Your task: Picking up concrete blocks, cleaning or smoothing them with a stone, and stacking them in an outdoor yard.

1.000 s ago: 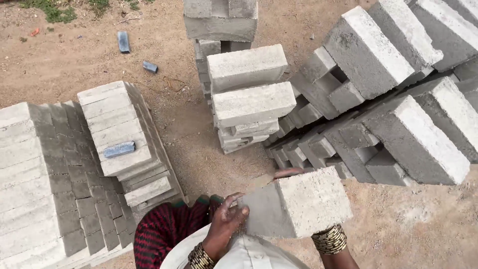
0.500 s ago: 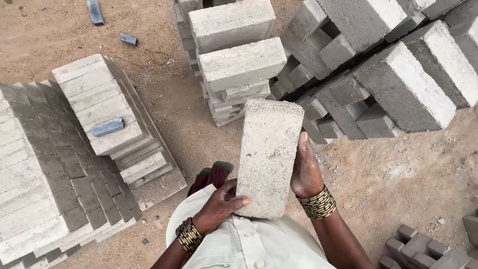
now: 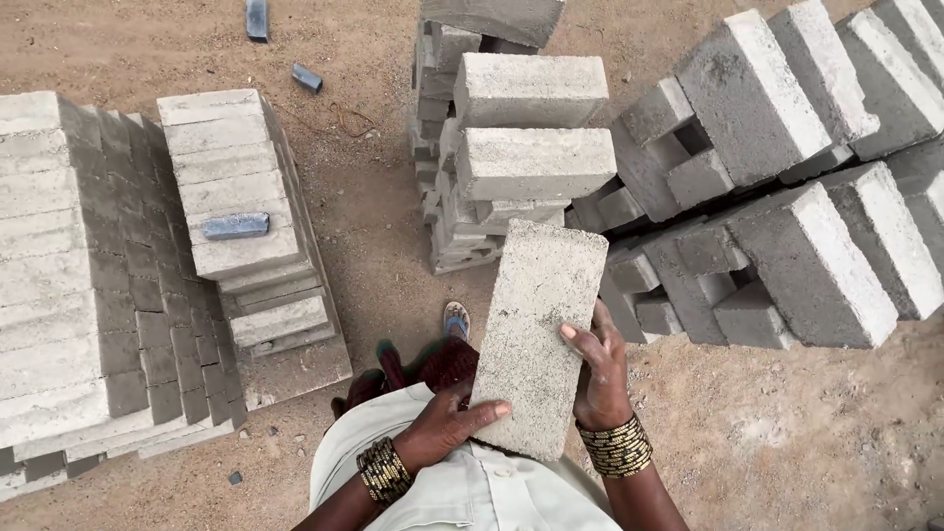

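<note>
Bright flat daylight, soft shadows, sharp focus

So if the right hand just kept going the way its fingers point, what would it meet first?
The right hand points up-left across the concrete block it grips; beyond that, probably the narrow block stack, though depth is unclear.

The setting is an outdoor yard with a floor of bare reddish-brown packed dirt (image 3: pixel 374 206), scattered with small stones and lit by even, diffuse daylight that casts only soft shadows. On the left stand stepped stacks of flat grey slabs (image 3: pixel 88 285), with a small blue-grey piece (image 3: pixel 235 226) resting on the nearer stack and two similar pieces (image 3: pixel 306 77) lying on the dirt beyond. At centre rises a column of stacked grey concrete blocks (image 3: pixel 531 157), and to the right lies a row of tilted hollow concrete blocks (image 3: pixel 787 177) leaning against one another.
</note>
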